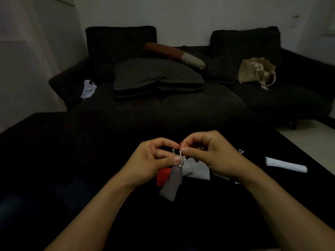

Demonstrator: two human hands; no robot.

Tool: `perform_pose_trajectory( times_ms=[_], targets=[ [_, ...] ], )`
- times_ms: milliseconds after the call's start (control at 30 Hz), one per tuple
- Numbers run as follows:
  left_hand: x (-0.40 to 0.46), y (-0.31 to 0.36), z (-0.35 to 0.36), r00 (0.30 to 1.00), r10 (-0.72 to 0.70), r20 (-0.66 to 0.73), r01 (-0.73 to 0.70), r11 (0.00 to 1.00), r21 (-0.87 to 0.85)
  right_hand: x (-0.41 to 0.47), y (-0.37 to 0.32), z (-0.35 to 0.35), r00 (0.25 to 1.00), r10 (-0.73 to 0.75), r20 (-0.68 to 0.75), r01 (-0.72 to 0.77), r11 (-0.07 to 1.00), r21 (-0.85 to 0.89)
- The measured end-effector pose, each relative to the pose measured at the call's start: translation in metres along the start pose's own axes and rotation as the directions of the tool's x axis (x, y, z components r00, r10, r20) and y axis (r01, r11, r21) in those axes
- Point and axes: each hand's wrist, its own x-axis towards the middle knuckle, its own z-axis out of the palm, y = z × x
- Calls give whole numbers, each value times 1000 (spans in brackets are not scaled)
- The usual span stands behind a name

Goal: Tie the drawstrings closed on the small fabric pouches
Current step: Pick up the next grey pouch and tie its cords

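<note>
A small grey fabric pouch [172, 183] hangs just above the black table [72, 160], held by its white drawstrings [180, 156]. My left hand [154, 160] pinches the strings at the pouch's neck between thumb and fingers. My right hand [212, 156] pinches the string ends right beside it. Under the hands lie a red pouch [162, 177] and a light grey-white pouch [197, 170]. A second bit of red fabric [179, 144] peeks out between my fingertips.
A white rolled pouch or cloth [285, 164] lies on the table to the right, with a small white string end [240, 151] near it. Beyond the table stands a dark sofa [181, 98] with cushions, a beige tote bag [255, 73] and a white plastic bag [88, 88].
</note>
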Motion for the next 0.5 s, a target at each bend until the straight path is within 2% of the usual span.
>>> perform_pose_trajectory(
  times_ms=[133,200,333,500],
  targets=[
    [0,0,-1,999,-2,53,0,999,43,0,-3,1,997,-11,76,20,992,-125],
    [-2,3,-1,997,2,76,-6,999,45,1,-2,0,997,1,78,8,994,-113],
    [-4,8,1,999,21,33,-21,1000,-1,3,4,-1,990,118,84,-125,989,81],
    [-2,4,7,993,74,-93,-78,996,-40,5,7,9,959,282,19,-270,896,353]
  ],
)
